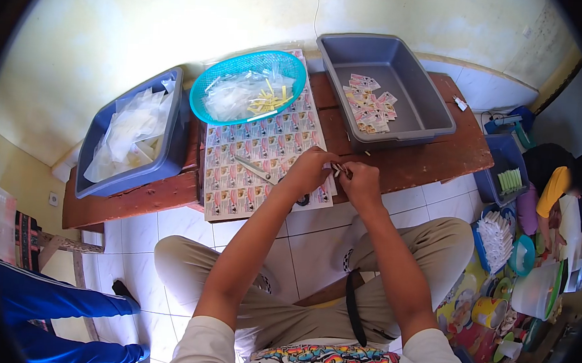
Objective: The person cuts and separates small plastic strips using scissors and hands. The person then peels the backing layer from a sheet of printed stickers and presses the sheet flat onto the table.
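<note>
My left hand [310, 172] and my right hand [361, 184] meet over the front edge of the bench. Both have their fingers pinched together around something small with pale and dark edges, too hidden to name. Under my left forearm lie scissors [257, 170], their silver blades pointing left and the dark handle partly covered. They rest on large sheets of printed labels [236, 195], which show rows of small pink and brown pictures. Beyond my right hand, a grey tub [422, 89] holds a loose pile of small cut labels [370, 105].
A turquoise basket [198, 101] of clear plastic bags and yellow strips sits on the sheets. At left, a blue-grey tub [170, 129] holds plastic bags. The wooden bench [434, 154] stands against the wall. One person [561, 183] bends at right; another's blue-trousered legs [60, 297] are at left.
</note>
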The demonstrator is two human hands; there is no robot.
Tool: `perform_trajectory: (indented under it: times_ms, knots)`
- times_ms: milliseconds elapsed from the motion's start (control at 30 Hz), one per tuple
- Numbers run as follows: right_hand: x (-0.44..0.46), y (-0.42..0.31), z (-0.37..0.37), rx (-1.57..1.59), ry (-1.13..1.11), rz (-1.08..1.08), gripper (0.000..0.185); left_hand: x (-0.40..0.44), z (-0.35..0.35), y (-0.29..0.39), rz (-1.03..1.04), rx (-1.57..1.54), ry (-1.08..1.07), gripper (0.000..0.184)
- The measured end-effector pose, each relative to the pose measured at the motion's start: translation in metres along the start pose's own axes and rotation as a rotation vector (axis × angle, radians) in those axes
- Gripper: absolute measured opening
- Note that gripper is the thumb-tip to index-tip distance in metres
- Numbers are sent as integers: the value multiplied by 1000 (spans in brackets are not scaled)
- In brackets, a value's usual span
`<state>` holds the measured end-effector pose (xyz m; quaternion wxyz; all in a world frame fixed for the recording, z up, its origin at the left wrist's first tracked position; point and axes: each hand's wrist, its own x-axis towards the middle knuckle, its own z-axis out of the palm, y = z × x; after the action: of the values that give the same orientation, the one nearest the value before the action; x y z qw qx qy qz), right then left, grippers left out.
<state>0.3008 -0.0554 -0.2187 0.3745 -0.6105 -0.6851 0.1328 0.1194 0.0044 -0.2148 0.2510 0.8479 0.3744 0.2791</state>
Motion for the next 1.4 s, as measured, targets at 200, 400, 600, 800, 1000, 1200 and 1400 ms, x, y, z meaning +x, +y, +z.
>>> perform_trajectory:
  times_ms: [200,400,600,800,1000,1200,1400]
  knots:
    - [18,-38,-10,42,58,-56,15,3,-36,9,-96,-174,-21,39]
    - [54,-99,-19,169,64,-83,12,-1,-97,10,-158,-269,91,37]
    - [119,-128,3,170,120,-231,11,8,-157,-22,-161,-244,266,35]
    - [184,-134,48,98,97,-311,9,28,-192,-60,-277,-197,292,36]
    - [215,-133,69,-7,-62,-328,10,30,-198,-83,-314,-70,290,32]
    - [220,-123,76,84,-93,-304,23,32,-187,-91,-309,-65,332,30]
    - [211,-124,67,31,-92,-259,25,32,-183,-83,-267,-27,327,28]
